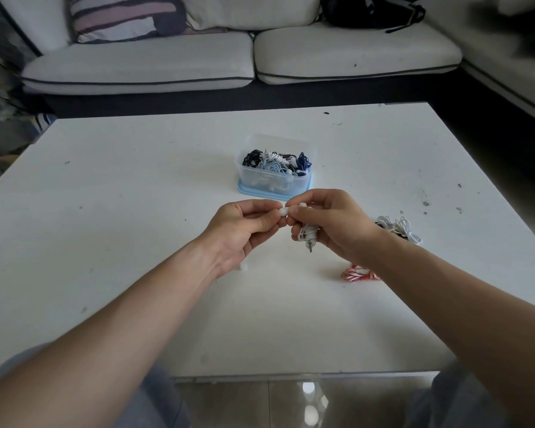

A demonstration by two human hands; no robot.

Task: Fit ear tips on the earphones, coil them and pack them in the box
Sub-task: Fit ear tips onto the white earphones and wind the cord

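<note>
Left hand (241,230) pinches a white ear tip (283,211) between thumb and forefinger. Right hand (337,223) pinches the earbud (302,205), with the rest of the white earphones (308,233) bunched in its curled fingers and the jack plug (310,246) hanging down. Both are over the middle of the table (136,180), just near-side of the clear plastic box (274,180).

Key relation: the tip sits immediately left of the bud, touching or nearly. Can't tell if it's seated. Mating axis runs left-right, roughly parallel to the table's near edge. My read: push the hands straight together along that line, no tilt. Packing this set isn't done yet.
</note>
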